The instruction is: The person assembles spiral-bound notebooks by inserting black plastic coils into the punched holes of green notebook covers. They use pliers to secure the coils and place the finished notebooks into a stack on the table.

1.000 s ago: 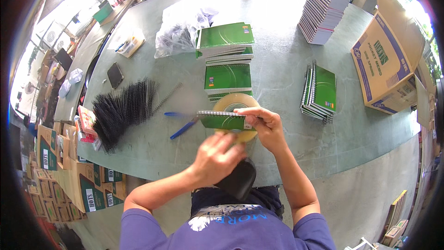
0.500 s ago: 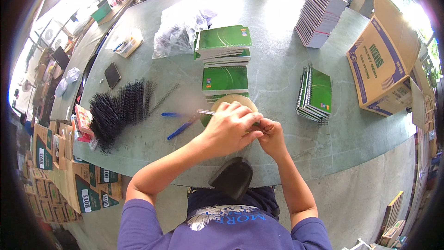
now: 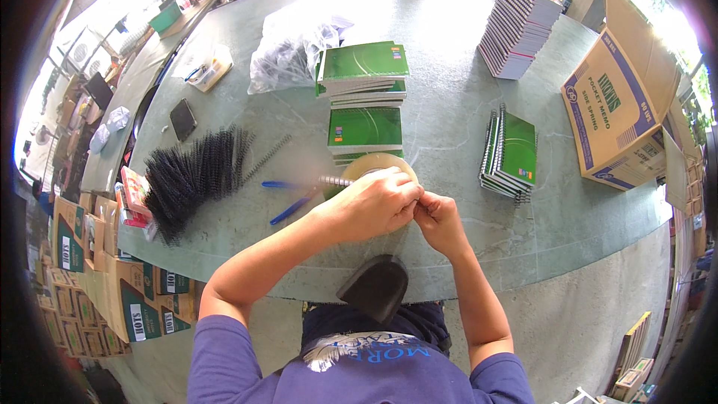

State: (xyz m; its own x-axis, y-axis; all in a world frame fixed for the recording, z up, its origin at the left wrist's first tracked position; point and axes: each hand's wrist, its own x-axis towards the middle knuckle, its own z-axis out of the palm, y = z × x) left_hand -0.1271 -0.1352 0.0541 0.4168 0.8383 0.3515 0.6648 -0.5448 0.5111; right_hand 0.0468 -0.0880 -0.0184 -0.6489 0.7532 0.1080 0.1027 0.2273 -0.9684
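Observation:
My left hand (image 3: 378,206) is closed over a small green notebook, whose coil-bound edge (image 3: 334,180) sticks out to the left of the wrist; most of it is hidden under the hand. My right hand (image 3: 440,223) pinches at the right end of that edge, its fingertips against those of the left. What lies between the right fingertips is too small to tell. Behind my hands is a round tan disc (image 3: 380,161). Blue-handled pliers (image 3: 293,208) lie left of my left hand, partly blurred.
Black plastic coils (image 3: 198,179) are heaped at left near a dark phone (image 3: 182,120). Green notebooks (image 3: 365,126) are stacked ahead, with a plastic bag (image 3: 288,52) behind. At right stand more notebooks (image 3: 516,146), a tall notebook stack (image 3: 516,26) and an open carton (image 3: 613,116). A dark wedge-shaped block (image 3: 375,286) is at the near edge.
The fingers of my left hand have lowered and drawn closer together at the right fingertips. My right hand has shifted only slightly, still pinching. The things on the table stay put.

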